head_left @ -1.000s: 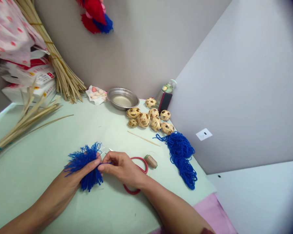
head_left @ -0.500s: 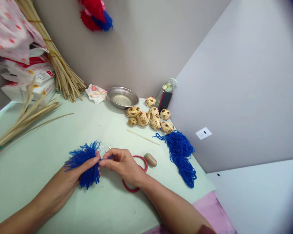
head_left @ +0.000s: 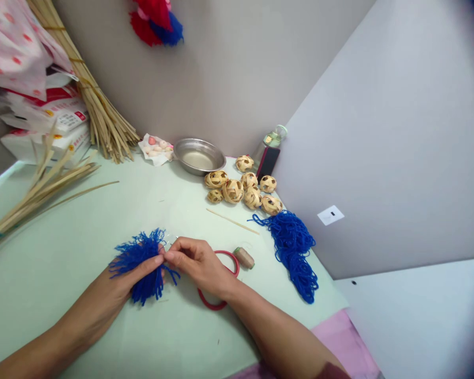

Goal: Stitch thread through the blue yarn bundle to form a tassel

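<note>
Clamps a frayed blue yarn bundle (head_left: 138, 256) in the fingers of the left hand (head_left: 122, 284), over the near pale green tabletop (head_left: 174, 337). Pinches the right hand (head_left: 199, 263) together at the fingertips by the bundle's right edge, cannot tell on what. Has a tan thread spool (head_left: 244, 258) farther right.

Grey wall (head_left: 229, 79) behind table (head_left: 82, 216), meeting a paler wall (head_left: 398, 131) at right, which bears a small white plate (head_left: 331, 215). Tabletop pale green; white surface (head_left: 422, 321) at lower right. Light soft, shadows faint.
</note>
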Action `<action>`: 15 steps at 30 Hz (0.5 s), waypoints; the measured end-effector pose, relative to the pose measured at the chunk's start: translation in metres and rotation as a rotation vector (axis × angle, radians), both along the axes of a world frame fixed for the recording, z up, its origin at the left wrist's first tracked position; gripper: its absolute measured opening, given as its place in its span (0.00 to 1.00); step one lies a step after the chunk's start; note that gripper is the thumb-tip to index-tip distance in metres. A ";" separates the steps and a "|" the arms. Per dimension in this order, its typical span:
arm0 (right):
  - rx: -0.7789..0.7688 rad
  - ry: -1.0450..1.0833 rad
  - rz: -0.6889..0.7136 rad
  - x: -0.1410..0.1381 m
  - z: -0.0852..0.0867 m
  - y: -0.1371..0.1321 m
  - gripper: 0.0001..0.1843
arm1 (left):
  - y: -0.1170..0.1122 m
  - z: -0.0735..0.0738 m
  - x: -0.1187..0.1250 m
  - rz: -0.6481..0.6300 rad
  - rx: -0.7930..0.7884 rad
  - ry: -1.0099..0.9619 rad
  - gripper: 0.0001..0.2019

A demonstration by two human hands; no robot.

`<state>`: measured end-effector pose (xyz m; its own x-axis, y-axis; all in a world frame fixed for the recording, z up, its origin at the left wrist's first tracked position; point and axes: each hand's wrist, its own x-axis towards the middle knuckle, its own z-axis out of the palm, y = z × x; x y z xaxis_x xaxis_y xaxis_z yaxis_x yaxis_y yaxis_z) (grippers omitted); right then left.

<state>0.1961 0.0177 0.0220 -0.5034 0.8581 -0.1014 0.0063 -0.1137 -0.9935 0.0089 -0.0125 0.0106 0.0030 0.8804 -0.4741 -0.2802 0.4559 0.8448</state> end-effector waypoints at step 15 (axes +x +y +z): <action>-0.156 0.072 -0.054 -0.006 -0.008 0.000 0.26 | 0.001 -0.006 -0.003 -0.010 -0.018 0.050 0.14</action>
<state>0.1903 0.0173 0.0145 -0.4677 0.8608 -0.2008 -0.0745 -0.2648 -0.9614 0.0056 -0.0112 0.0041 -0.0127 0.8716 -0.4900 -0.2330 0.4740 0.8491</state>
